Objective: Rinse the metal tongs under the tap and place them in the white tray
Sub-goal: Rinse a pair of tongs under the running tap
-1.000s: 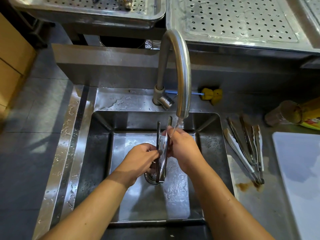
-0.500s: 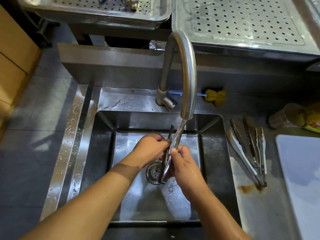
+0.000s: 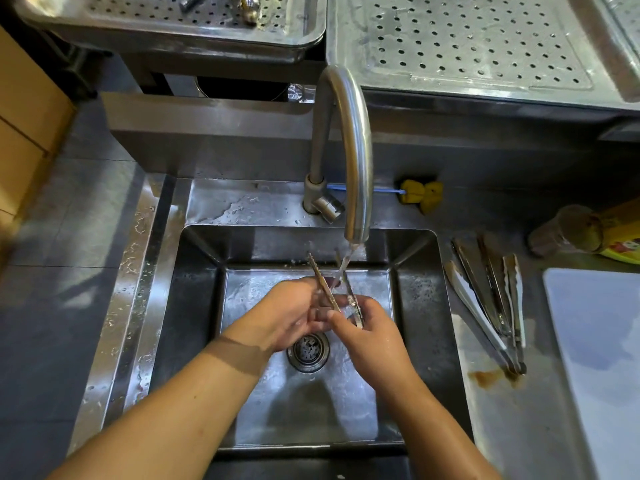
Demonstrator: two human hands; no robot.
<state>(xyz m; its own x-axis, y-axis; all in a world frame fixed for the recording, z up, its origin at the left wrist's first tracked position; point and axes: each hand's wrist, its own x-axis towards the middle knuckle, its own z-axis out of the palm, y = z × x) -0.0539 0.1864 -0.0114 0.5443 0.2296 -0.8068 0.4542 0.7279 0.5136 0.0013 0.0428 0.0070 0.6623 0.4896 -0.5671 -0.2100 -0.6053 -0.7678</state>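
Water runs from the curved steel tap [image 3: 349, 143] into the sink [image 3: 194, 306]. Metal tongs [image 3: 323, 282] stand in the stream, serrated tips pointing up and away. My right hand [image 3: 367, 334] grips their lower end. My left hand [image 3: 294, 313] lies against the left arm of the tongs, fingers curled around it. The white tray [image 3: 602, 348] sits at the right edge of the counter. More tongs [image 3: 491, 303] lie on the counter between sink and tray.
A drain [image 3: 308, 351] sits under my hands. A yellow brush [image 3: 420, 195] lies behind the tap. A bottle [image 3: 585, 230] lies on its side at far right. Perforated steel trays [image 3: 467, 43] stand behind the sink. A brown stain [image 3: 488, 377] marks the counter.
The tongs have come up and tilted so their tips spread under the stream. My right hand slid down to the handle end and the drain has come into view.
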